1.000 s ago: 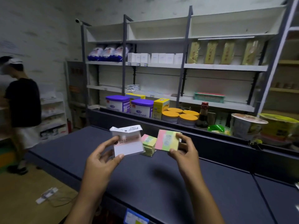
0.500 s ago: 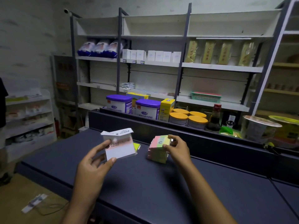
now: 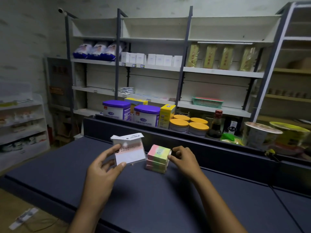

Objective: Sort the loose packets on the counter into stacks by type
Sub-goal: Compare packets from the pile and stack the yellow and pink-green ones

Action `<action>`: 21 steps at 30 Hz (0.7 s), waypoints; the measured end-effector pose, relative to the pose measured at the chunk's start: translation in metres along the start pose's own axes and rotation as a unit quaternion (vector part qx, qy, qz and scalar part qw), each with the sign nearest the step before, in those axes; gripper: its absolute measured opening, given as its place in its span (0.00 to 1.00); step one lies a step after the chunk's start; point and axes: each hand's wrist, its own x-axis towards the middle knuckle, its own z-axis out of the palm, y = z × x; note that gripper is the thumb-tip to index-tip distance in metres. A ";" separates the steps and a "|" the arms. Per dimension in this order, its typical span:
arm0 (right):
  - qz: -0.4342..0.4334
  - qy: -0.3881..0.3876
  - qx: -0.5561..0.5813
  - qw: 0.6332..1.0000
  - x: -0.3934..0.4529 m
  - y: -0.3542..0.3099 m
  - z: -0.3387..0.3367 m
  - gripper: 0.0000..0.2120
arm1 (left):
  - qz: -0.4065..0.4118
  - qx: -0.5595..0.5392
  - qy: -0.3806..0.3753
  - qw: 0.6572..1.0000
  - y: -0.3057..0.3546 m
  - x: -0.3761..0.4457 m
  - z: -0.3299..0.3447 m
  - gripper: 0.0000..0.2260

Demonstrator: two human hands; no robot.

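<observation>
Left hand [image 3: 102, 167]: we are holding a white packet [image 3: 130, 150] up off the counter, thumb pressing its lower front corner and fingers [image 3: 109, 150] curling round its left edge
White packet: it is tilting a little, its top flap [image 3: 127, 136] folded open, a pinkish band crossing its face; it is hanging just left of the stack and we cannot tell whether the two touch
Stack of pink-and-green packets [image 3: 158, 158]: it is standing on the dark counter [image 3: 151, 199], several packets piled flat one on another, the top one showing pink on the left and green on the right
Right hand [image 3: 184, 159]: we are resting our fingertips [image 3: 170, 157] against the right side of the stack's top packets, fingers bent in a narrow pinch; we are not lifting anything
Behind the counter: two purple-lidded tubs [image 3: 131, 111] are sitting at the left of the ledge, then a yellow box [image 3: 166, 115], orange-lidded tins [image 3: 190, 125], a dark bottle [image 3: 216, 125] and bowl-shaped cups [image 3: 262, 137] further right
</observation>
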 end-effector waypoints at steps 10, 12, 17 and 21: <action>0.030 -0.086 -0.264 0.960 -0.020 0.064 -0.105 0.30 | -0.058 0.070 -0.153 0.984 -0.025 0.006 0.116 0.21; 0.039 -0.081 -0.261 0.961 -0.023 0.074 -0.115 0.31 | -0.071 0.099 -0.186 0.975 -0.038 0.010 0.138 0.21; 0.052 -0.065 -0.264 0.961 -0.026 0.089 -0.125 0.32 | -0.105 0.187 -0.242 0.946 -0.075 0.021 0.178 0.22; 0.052 -0.065 -0.256 0.963 -0.024 0.094 -0.122 0.32 | -0.122 0.282 -0.261 0.915 -0.100 0.031 0.189 0.23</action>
